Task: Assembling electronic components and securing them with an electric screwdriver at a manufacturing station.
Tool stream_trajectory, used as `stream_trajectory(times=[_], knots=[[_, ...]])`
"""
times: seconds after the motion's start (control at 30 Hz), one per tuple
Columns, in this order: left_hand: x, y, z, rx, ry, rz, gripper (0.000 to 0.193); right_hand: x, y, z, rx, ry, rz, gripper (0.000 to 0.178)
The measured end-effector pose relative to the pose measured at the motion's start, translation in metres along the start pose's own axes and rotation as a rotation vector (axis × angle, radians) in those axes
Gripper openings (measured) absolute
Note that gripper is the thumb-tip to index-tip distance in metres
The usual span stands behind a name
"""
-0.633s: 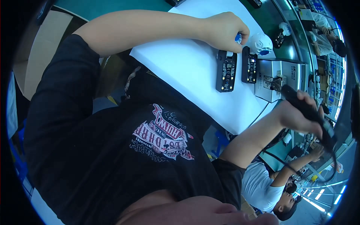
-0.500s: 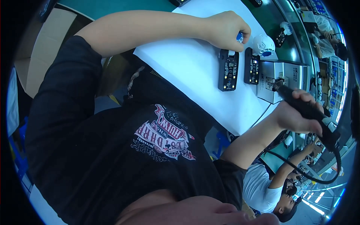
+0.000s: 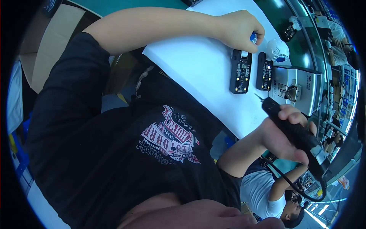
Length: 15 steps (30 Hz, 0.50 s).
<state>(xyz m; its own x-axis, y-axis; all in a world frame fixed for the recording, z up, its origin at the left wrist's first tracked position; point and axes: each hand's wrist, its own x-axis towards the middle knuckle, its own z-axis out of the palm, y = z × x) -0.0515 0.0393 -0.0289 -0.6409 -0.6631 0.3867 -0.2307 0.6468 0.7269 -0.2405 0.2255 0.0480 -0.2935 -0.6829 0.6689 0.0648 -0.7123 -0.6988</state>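
Note:
My left hand (image 3: 241,30) is closed round a camera unit; a blue patch of it shows between the fingers. From below that hand extends the unit's black housing (image 3: 241,72), with an exposed circuit board, lying on white sheeting. A second unit lies just to the right, with a black housing (image 3: 264,72) and a white ball-shaped head (image 3: 277,50) with a blue face. My right hand (image 3: 284,137) wraps round a black corded electric screwdriver (image 3: 295,131). Its thin bit points up and left, in the air short of the housings. Whether a screw sits on the bit is too small to tell.
Right of the units stands a light grey screw feeder (image 3: 305,86) with a metal pick-up part. White sheeting (image 3: 198,65) covers the bench. Another camera unit (image 3: 291,30) lies farther back. A cardboard box (image 3: 57,42) is at far left. A co-worker (image 3: 263,191) sits at lower right.
The screwdriver bit has left the screw feeder's metal part and moved left toward the housings, my right hand with it. My left hand keeps its hold. The whole view has shifted slightly.

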Motion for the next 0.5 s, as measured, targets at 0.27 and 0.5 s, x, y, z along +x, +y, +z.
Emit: stream_trajectory(times=[0.27, 0.5], knots=[[-0.002, -0.002, -0.004, 0.035, 0.019, 0.052, 0.019, 0.073, 0.01, -0.021, -0.593, 0.374, -0.243, 0.088], [-0.004, -0.003, -0.003, 0.026, 0.05, 0.057, 0.019, 0.06, 0.003, -0.009, -0.434, 0.351, 0.02, 0.089]])
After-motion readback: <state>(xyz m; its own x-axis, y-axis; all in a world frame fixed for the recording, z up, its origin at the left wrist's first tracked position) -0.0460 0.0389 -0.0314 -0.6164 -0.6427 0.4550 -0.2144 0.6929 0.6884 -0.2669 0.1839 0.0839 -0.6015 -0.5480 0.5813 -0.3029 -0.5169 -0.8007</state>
